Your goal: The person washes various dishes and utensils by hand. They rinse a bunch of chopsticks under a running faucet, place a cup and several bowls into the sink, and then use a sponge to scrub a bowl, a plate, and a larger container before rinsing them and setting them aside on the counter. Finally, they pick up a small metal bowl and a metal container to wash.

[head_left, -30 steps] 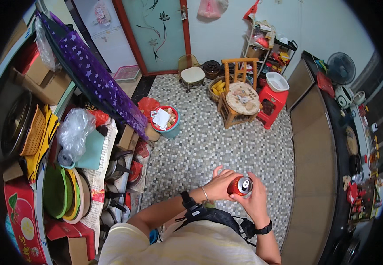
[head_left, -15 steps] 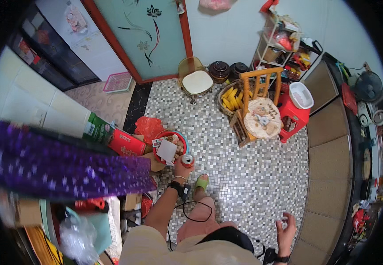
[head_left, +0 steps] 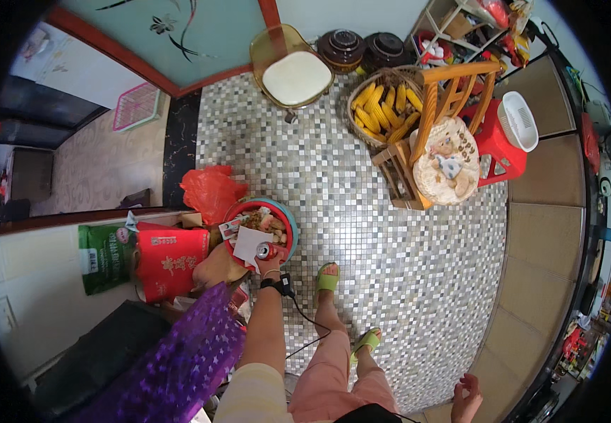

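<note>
A red drink can (head_left: 266, 251), its silver top facing up, is gripped by my left hand (head_left: 270, 263). My hand holds it over the near right part of a red basin (head_left: 293, 236) with a blue-green rim outside it. Inside lie a white sheet of paper (head_left: 250, 243), a small printed card (head_left: 230, 229) and several pale brown lumps (head_left: 271, 224) I cannot name. Far from these, low on the right, my right hand (head_left: 467, 399) hangs with its fingers loosely curled and apart, holding nothing.
Beside the basin are a red plastic bag (head_left: 214, 192), a red gift bag (head_left: 171, 257) and a green bag (head_left: 105, 257). A purple star-patterned cloth (head_left: 185, 352) hangs at left. Ahead stand a wooden chair (head_left: 448, 158), a corn basket (head_left: 357, 127) and a low seat (head_left: 297, 77). Cabinets (head_left: 541, 247) line the right.
My view has shifted forward and down. The left hand has carried the can from the basin's edge to above its contents. My right hand now shows lower in the picture.
</note>
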`<state>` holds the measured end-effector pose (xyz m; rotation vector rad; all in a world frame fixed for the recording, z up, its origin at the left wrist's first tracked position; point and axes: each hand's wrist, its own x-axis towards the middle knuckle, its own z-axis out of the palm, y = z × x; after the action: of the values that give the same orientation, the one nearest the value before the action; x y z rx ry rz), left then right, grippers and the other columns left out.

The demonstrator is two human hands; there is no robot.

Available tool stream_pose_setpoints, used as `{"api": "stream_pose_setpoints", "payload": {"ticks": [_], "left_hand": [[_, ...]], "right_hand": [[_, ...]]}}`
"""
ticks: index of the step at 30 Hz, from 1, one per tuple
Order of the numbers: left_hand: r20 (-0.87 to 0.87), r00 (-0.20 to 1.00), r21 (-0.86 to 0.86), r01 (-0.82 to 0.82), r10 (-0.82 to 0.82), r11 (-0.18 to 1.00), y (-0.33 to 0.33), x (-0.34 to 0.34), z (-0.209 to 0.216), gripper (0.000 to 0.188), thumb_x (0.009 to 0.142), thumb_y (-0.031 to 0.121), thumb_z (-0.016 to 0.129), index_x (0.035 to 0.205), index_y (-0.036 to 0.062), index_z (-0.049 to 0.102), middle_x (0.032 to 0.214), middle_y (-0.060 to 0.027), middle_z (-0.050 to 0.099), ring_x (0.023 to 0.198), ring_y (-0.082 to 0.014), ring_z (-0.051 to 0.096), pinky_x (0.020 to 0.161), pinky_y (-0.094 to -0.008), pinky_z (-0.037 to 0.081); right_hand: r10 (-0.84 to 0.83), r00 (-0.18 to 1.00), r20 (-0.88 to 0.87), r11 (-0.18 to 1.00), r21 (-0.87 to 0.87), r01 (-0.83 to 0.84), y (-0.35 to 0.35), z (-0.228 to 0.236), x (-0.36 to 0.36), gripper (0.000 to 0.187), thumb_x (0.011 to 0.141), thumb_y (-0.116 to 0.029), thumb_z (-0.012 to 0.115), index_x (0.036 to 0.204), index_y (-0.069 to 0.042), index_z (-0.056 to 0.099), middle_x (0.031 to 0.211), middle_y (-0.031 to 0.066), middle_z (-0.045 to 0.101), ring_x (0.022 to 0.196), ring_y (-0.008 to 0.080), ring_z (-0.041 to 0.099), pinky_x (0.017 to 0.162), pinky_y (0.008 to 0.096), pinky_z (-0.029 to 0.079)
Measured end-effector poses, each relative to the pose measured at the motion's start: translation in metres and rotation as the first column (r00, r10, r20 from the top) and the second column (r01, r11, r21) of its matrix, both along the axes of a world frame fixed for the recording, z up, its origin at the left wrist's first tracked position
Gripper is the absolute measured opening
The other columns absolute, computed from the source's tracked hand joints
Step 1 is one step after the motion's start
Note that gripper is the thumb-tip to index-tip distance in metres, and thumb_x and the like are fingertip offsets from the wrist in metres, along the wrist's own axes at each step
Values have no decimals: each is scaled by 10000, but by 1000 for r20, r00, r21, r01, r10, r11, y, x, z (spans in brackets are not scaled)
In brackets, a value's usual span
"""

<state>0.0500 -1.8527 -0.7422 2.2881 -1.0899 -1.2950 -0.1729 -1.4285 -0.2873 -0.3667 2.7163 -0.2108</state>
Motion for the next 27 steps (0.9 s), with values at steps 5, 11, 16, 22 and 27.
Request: {"api": "stream_pose_setpoints", "payload": {"ticks": [5,11,16,22,27], "left_hand": [[194,947,-93,-242,256,966,6,-25,-84,1078,480,370,855,1329,1,301,1326,-166,401,1194,-314,413,1012,-387,347],[177,919,56,-368,354,928,-21,-9,-141,1073,509,411,831,1329,-3,279,1286,-197,433,1131,-344,473,962,-406,402],[315,893,219,-398,321,891,-36,-31,-131,1155,515,413,836,1357,-9,167,1255,-225,448,1089,-378,493,907,-434,447],[156,728,142,-685,668,714,-35,-7,-145,1224,507,402,845,1354,54,33,1219,-251,440,1012,-419,519,830,-502,490],[239,823,175,-558,515,811,-23,-20,-170,1207,490,426,847,1350,98,67,1278,-238,370,1110,-402,436,896,-494,422]], "right_hand": [[-97,992,78,991,97,90,-16,-28,1,286,837,-221,593,1101,-112,572,876,107,645,730,222,608,639,338,465],[-195,977,81,964,202,175,-17,-49,1,270,846,-220,589,1088,-102,574,863,109,643,744,234,609,646,340,463],[-193,978,79,978,97,186,-34,-66,2,257,847,-187,587,1084,-86,579,869,120,645,771,241,615,674,344,471],[-135,988,80,988,-60,140,-15,-82,-4,180,751,36,561,929,24,577,767,124,621,739,204,620,689,301,477],[-241,964,108,968,95,231,-16,-46,13,248,848,-167,592,1069,-54,587,887,123,650,802,226,621,719,334,479]]}}
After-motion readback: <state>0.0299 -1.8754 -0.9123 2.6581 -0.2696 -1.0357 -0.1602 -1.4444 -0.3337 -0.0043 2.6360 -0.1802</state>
